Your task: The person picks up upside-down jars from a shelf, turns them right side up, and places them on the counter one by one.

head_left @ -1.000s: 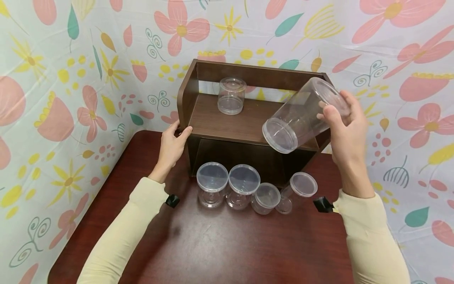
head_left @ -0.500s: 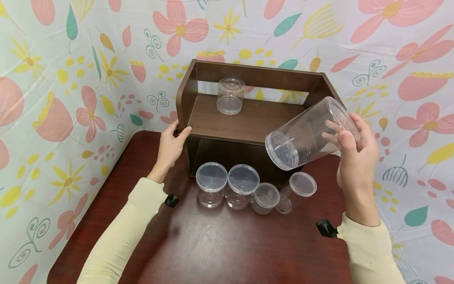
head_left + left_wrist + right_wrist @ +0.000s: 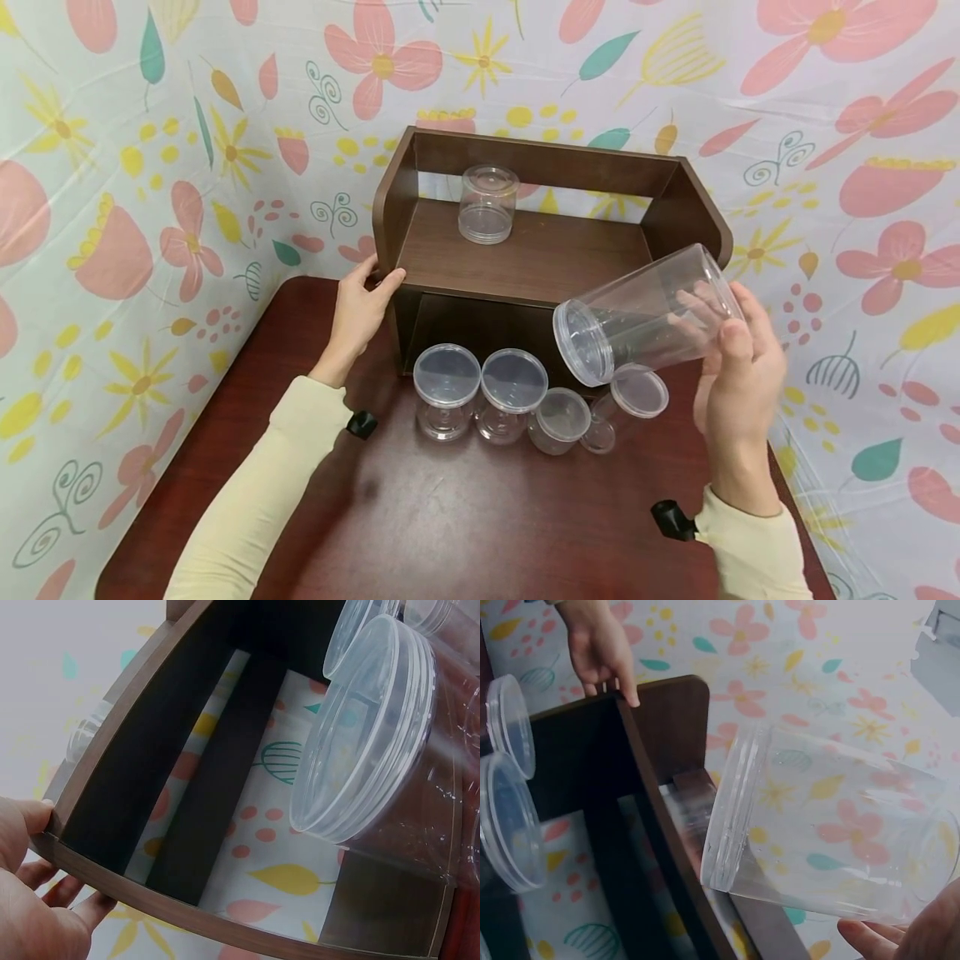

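My left hand point(image 3: 362, 310) grips the left side of a dark brown two-tier shelf point(image 3: 555, 254), thumb on the board's front edge and fingers at the outer side, as the left wrist view also shows. My right hand point(image 3: 744, 383) holds a large clear plastic jar point(image 3: 648, 312) by its base end, in the air in front of the shelf's right part. The jar lies nearly sideways, its lidded end point(image 3: 731, 810) pointing left. A smaller clear jar point(image 3: 487, 206) stands lid down on the upper tier.
On the red-brown table point(image 3: 442, 517), before the shelf, several lidded clear jars stand in a row: two wide-lidded jars point(image 3: 447, 377), a small jar point(image 3: 561, 421) and a jar at the right end point(image 3: 639, 392). Floral cloth point(image 3: 262, 83) hangs behind and beside the table.
My right hand has moved lower and toward me with the large jar, which has tipped closer to horizontal. The left hand stays on the shelf.
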A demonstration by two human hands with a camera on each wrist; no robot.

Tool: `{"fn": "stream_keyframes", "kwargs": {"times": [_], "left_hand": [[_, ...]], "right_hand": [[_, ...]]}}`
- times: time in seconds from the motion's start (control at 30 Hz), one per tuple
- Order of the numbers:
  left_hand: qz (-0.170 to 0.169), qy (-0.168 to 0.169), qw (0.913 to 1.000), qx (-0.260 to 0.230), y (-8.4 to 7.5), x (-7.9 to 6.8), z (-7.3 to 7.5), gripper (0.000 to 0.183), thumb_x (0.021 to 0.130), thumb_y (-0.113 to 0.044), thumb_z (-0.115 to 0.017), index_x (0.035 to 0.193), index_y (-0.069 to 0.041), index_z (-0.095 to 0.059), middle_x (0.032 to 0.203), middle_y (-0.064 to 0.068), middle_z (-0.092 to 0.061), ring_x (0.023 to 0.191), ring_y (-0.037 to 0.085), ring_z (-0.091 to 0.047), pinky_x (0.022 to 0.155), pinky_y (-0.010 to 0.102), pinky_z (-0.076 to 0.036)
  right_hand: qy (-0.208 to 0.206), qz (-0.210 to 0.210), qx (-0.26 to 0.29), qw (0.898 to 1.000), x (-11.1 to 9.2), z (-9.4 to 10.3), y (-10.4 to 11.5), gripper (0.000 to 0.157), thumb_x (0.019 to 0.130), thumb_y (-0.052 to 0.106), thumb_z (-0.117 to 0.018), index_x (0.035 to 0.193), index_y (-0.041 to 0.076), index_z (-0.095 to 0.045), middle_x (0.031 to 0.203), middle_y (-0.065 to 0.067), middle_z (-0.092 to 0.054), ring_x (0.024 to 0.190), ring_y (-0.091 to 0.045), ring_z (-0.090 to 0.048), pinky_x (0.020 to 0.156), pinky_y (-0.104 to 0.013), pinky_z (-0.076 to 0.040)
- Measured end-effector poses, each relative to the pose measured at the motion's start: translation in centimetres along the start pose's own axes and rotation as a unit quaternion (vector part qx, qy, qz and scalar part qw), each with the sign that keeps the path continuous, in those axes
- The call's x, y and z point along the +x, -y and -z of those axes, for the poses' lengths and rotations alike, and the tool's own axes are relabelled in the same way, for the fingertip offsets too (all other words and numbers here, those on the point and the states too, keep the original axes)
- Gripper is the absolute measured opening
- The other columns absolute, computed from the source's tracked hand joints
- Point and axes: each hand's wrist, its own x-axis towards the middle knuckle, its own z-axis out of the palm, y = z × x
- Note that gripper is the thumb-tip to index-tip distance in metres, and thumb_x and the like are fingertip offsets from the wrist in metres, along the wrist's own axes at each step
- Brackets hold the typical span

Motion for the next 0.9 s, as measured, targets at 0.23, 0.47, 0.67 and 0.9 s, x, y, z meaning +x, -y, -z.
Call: {"fn": "stream_keyframes", "kwargs": {"times": [0.23, 0.47, 0.67, 0.9], "left_hand": [[-0.001, 0.009, 1.0, -0.001, -0.1, 0.0, 0.2, 0.042, 0.1, -0.021, -0.072, 0.137, -0.003, -0.065, 0.124, 0.017, -0.067, 0.109, 0.023, -0.062, 0.089, 0.028, -0.051], [-0.001, 0.021, 0.9998, -0.001, 0.1, 0.1, 0.4, 0.045, 0.1, -0.022, -0.071, 0.141, -0.005, -0.062, 0.13, 0.016, -0.066, 0.118, 0.026, -0.062, 0.096, 0.035, -0.052], [0.009, 0.018, 0.9996, -0.021, 0.1, -0.6, 0.5, 0.057, 0.101, -0.018, -0.07, 0.151, -0.001, -0.05, 0.142, 0.02, -0.057, 0.131, 0.029, -0.056, 0.109, 0.042, -0.046], [0.013, -0.067, 0.9959, -0.059, -0.7, -2.3, 0.6, 0.065, 0.1, -0.014, -0.067, 0.153, 0.008, -0.036, 0.147, 0.023, -0.048, 0.136, 0.029, -0.048, 0.116, 0.04, -0.038]], "right_hand": [[0.004, -0.008, 0.021, 1.0, -1.4, 0.3, -1.0, 0.063, 0.085, 0.012, -0.084, 0.131, -0.015, -0.051, 0.118, -0.031, -0.065, 0.109, -0.041, -0.068, 0.086, -0.042, -0.06], [0.006, -0.019, 0.025, 1.0, -2.5, 0.8, -2.2, 0.064, 0.088, 0.014, -0.082, 0.134, -0.014, -0.048, 0.122, -0.03, -0.064, 0.11, -0.039, -0.068, 0.087, -0.041, -0.06], [0.004, -0.021, 0.02, 1.0, -3.4, 0.6, -3.1, 0.067, 0.089, 0.018, -0.081, 0.135, -0.014, -0.046, 0.122, -0.029, -0.064, 0.11, -0.038, -0.069, 0.087, -0.041, -0.06], [0.01, -0.019, 0.035, 0.999, -4.3, 0.5, -4.1, 0.056, 0.093, 0.016, -0.077, 0.132, -0.013, -0.05, 0.122, -0.03, -0.063, 0.112, -0.039, -0.068, 0.09, -0.042, -0.059]]}}
